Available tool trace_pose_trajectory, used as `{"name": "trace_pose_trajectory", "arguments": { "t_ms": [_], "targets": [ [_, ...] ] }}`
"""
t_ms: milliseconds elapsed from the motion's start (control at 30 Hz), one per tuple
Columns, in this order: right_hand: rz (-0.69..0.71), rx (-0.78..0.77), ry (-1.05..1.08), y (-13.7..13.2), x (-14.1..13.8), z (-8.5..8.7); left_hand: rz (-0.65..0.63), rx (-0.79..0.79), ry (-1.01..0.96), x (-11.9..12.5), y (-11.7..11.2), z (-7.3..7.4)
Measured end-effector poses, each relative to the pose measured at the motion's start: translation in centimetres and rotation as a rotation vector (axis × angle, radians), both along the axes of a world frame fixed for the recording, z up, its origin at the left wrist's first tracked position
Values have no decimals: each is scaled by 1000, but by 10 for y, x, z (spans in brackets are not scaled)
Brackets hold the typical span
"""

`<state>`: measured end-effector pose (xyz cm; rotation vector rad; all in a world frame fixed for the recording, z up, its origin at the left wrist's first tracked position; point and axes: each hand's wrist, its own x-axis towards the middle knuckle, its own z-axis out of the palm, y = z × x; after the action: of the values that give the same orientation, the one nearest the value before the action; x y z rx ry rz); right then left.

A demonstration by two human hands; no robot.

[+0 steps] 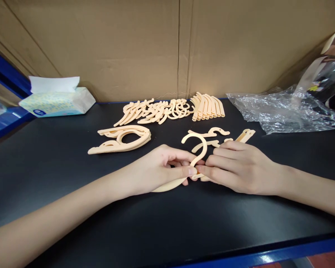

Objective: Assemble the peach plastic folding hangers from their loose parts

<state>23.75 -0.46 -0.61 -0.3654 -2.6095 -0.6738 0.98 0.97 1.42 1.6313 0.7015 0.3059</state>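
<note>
Between thumb and fingers, my left hand [159, 169] pinches a cream plastic hanger hook piece [203, 150], its curved hook pointing up and its arm running down-left under the hand. My right hand [242, 167] is closed and meets it at the base of the hook, fingertips on a small cream hanger arm [197, 176] mostly hidden by the fingers. Just beyond the hands lie a loose hook piece [219, 131] and another partly covered one. A slotted cream arm [246, 135] shows past my right knuckles; whether it is the held one I cannot tell.
Folded hangers [128, 146] lie stacked at the left. Behind are a pile of hook pieces [156, 111] and a row of straight arms [208, 107]. A tissue pack [58, 102] stands back left, crumpled clear plastic [290, 109] back right. Cardboard [128, 48] backs the black table [145, 230].
</note>
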Motion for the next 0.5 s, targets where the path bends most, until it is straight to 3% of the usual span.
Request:
{"name": "trace_pose_trajectory", "arguments": {
  "t_ms": [500],
  "targets": [
    [-35,-50,17,3,-1,0,47,12,18,-1,1,-3]
  ]
}}
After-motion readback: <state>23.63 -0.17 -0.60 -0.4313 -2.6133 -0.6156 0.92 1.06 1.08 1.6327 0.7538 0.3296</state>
